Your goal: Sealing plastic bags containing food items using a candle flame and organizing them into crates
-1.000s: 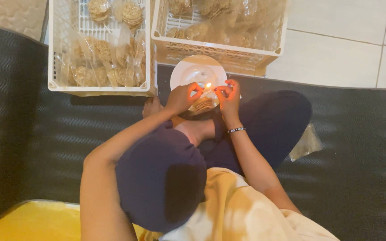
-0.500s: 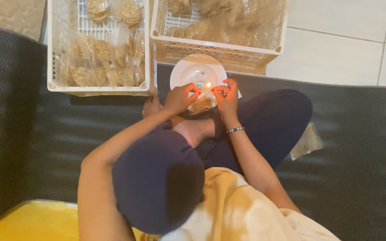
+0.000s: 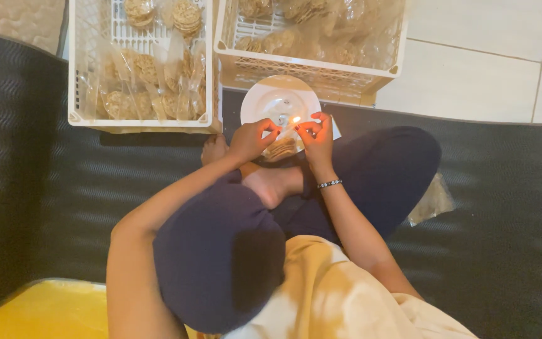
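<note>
Dark floor mat (image 3: 64, 188) on pale tile, two white crates (image 3: 139, 119) of bagged crackers up top. From the head view, the left hand (image 3: 252, 139) and right hand (image 3: 317, 137) both pinch a thin clear cracker bag (image 3: 281, 148) at a small flame (image 3: 295, 119) over a white plate (image 3: 271, 100). Looks light, crinkly, brittle inside, so I'd grip the top edge.

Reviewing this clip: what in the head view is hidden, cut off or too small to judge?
- Bag of crackers: mostly covered by the left hand and right hand.
- Flame: too small and bright to show what it burns on.
- Two white crates: cut off by the top edge.
- White plate: near rim hidden by the hands.
- Clear bag on the mat: contents unclear.
</note>
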